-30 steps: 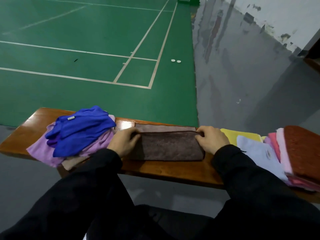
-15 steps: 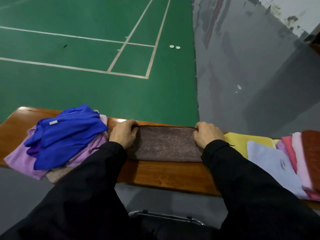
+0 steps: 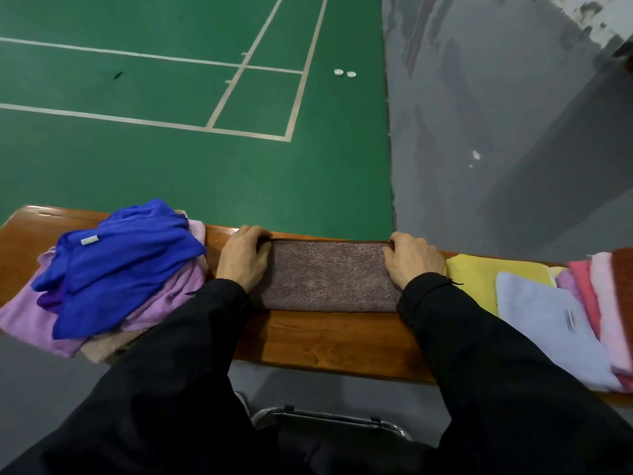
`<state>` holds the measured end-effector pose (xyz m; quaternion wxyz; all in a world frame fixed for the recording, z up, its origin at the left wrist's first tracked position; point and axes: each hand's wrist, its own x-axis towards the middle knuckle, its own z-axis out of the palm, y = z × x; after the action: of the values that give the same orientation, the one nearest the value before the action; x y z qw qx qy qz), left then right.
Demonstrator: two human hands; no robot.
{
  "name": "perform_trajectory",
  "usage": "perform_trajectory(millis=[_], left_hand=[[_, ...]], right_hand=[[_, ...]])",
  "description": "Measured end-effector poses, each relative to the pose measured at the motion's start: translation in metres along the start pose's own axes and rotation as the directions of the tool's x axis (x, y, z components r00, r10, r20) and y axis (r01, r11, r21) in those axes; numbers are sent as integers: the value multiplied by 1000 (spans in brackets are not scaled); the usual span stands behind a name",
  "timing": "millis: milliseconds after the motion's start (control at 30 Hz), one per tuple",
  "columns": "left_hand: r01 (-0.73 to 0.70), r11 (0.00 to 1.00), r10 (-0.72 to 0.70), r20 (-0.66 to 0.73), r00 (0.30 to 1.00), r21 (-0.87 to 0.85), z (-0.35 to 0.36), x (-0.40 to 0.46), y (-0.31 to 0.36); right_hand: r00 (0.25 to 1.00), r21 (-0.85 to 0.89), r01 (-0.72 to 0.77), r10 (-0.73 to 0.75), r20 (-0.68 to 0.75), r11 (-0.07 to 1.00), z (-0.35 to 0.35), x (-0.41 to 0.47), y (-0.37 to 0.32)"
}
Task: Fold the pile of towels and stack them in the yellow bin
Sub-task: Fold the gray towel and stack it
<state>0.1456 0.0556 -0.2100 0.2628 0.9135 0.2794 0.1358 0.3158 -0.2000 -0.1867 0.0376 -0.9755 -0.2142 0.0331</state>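
The far corners of the brown towel (image 3: 327,279) are pinched by both grips, the left hand (image 3: 244,260) and the right hand (image 3: 412,262), with fingers curled over its far edge. The towel lies folded once on the table (image 3: 325,341), between the unfolded pile (image 3: 113,272) and the folded stack (image 3: 561,317). A first fold seems to be finished; next, 1 end would be carried across to the other. No yellow bin can be made out, though yellow cloth lies under the stack.
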Motion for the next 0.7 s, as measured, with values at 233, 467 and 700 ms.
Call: perform_trajectory(millis=[233,467,700], left_hand=[[295,955,-290,-105,951,31,11,-39,12],[454,890,-452,-61,890,33,19,-74,23],[433,884,-416,127,900,-174,5,-98,41]], right_hand=[[905,14,348,-332,-266,937,6,-28,-21],[917,-5,399,-399,28,917,46,-78,-40],[918,2,355,-349,187,935,51,-101,-33]])
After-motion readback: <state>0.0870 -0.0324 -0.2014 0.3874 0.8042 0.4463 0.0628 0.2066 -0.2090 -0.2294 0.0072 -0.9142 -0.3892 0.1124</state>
